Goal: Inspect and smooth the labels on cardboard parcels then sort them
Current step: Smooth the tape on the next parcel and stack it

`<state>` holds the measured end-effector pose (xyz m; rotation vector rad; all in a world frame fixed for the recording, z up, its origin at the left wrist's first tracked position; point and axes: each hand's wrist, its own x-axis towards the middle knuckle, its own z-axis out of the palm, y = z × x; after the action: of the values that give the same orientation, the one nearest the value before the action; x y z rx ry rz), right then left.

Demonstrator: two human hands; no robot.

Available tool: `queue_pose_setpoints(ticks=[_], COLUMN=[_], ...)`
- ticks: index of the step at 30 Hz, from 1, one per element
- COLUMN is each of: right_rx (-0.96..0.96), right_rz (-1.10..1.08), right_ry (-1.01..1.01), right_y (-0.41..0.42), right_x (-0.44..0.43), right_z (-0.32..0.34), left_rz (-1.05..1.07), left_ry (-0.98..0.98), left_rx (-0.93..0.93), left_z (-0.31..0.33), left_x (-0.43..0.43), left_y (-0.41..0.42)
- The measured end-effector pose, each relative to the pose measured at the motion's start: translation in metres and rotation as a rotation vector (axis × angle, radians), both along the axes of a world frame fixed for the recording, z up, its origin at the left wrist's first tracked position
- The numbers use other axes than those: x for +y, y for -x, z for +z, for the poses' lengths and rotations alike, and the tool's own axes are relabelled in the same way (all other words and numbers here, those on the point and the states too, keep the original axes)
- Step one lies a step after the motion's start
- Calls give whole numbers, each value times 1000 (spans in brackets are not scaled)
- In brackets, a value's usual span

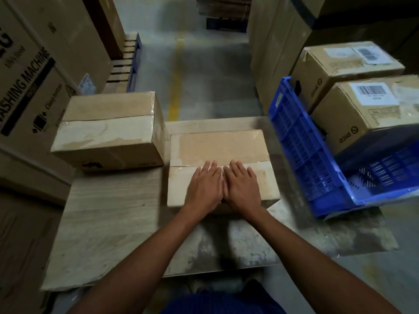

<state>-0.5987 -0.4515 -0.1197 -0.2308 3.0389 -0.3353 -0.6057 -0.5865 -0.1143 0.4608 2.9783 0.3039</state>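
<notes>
A taped cardboard parcel (217,147) lies on the low wooden table (108,214) in front of me. My left hand (205,185) and my right hand (242,185) rest flat on its near half, side by side, fingers together and pointing away, thumbs touching. No label shows on its top; my hands hide part of it. A second taped parcel (108,130) sits at the table's far left. In a blue plastic crate (301,146) to the right stand two parcels, the near one (362,109) and the far one (340,66), both with white barcode labels on top.
A large washing machine carton (29,71) stands at the left. Tall cartons (276,41) rise behind the crate. A grey floor aisle with a yellow line (176,82) runs ahead between them, with wooden pallets (127,62) at its left side.
</notes>
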Motion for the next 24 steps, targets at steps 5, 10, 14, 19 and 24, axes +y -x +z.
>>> queue_pose_setpoints(ticks=[5,10,14,19,24], right_rx=[-10,208,256,277,265], right_rz=[40,17,4,-51,-99], right_ry=[18,90,169,273,168], right_y=[2,-29,-65,-62,-50], right_x=[3,13,20,20,39], right_z=[3,5,-11,-17,-1], left_rz=[-15,-156,-155,-143,-163], left_ry=[-40,-239,-234,-182,-189], left_rx=[52,310,267,241,129], left_z=[1,8,1,6,9], left_x=[-4,-7,-2,7,33], left_y=[1,-29,-54,-43,-22])
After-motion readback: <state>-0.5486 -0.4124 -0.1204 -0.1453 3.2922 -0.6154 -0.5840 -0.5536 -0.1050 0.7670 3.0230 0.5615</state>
